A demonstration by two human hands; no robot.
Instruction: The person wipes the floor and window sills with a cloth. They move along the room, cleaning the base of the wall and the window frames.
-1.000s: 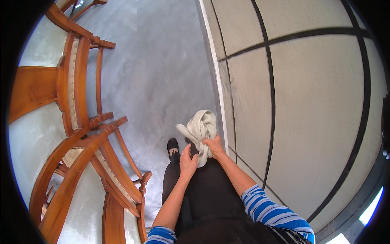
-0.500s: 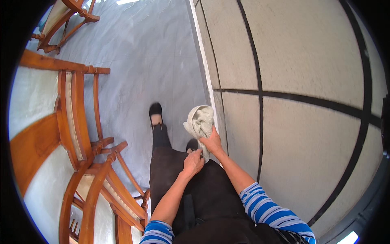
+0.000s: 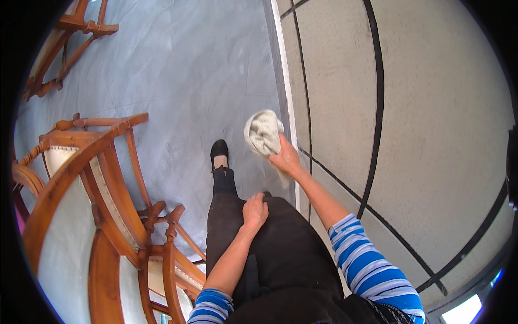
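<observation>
My right hand (image 3: 286,157) grips a bunched pale grey-green cloth (image 3: 263,131), held out over the floor beside the wall base. Most of the cloth bulges in a crumpled wad beyond my fingers, and a loose tail hangs below the hand. My left hand (image 3: 255,211) is in front of my dark apron (image 3: 291,243), apart from the cloth. Its fingers are loosely curled together, and nothing shows in them. Whether this hand touches the apron, I cannot tell.
Wooden chairs with pale padded seats line the left side, including a near chair (image 3: 102,162) and a farther chair (image 3: 70,43). A beige panelled wall (image 3: 431,108) with black lines runs along the right. Smooth grey floor (image 3: 199,70) lies between them.
My left hand has let go of the cloth and drawn back slightly. The right hand has carried the cloth forward. My view has shifted along the chairs and wall.
</observation>
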